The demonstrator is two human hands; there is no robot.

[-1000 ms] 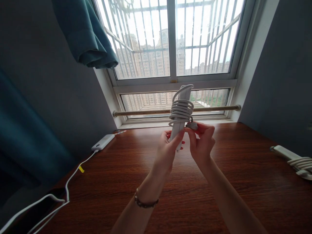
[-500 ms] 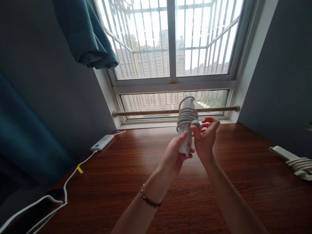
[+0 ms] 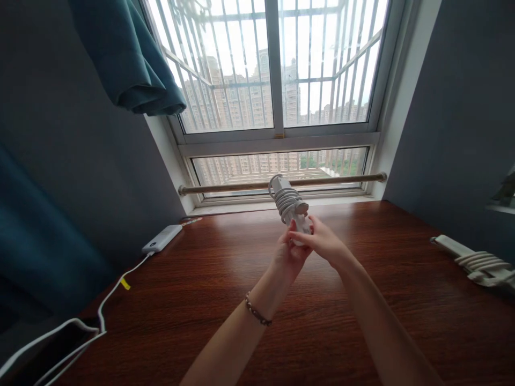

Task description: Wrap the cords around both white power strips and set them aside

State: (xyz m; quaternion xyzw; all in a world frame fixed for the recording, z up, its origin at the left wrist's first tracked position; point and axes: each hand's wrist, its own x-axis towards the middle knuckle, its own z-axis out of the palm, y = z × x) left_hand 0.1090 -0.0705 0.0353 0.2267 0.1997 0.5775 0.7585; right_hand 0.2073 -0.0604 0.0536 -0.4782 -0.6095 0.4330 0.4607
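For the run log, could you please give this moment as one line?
left hand: holds power strip | right hand: on its plug end | cord: wrapped round | above: wooden table

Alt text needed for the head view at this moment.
Both hands, left hand and right hand, hold a white power strip wrapped in its own cord above a wooden table. A second wrapped strip lies far right; a power bank sits left.

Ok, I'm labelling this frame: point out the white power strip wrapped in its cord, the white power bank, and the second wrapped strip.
white cord-wrapped power strip (image 3: 286,199), head view, on the cord coils.
white rectangular power bank (image 3: 161,238), head view, top face.
second white wrapped power strip (image 3: 470,259), head view, near its coils.
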